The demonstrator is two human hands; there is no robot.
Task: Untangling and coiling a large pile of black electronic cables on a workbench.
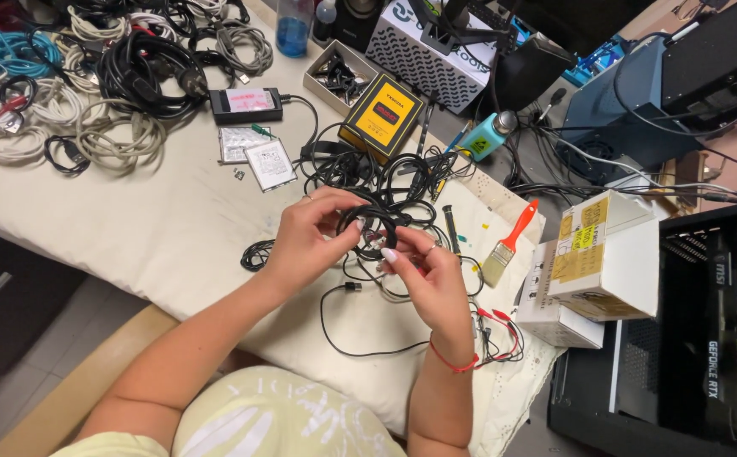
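Cloth-covered table [173, 228] (cable-strewn), tiled floor [21, 355] below

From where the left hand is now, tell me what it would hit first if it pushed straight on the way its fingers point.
The left hand points right, across the table. Its fingertips already touch the coiled black cable it holds, so that comes first; directly beyond is the right hand, gripping the same coil. Depth is hard to judge from above.
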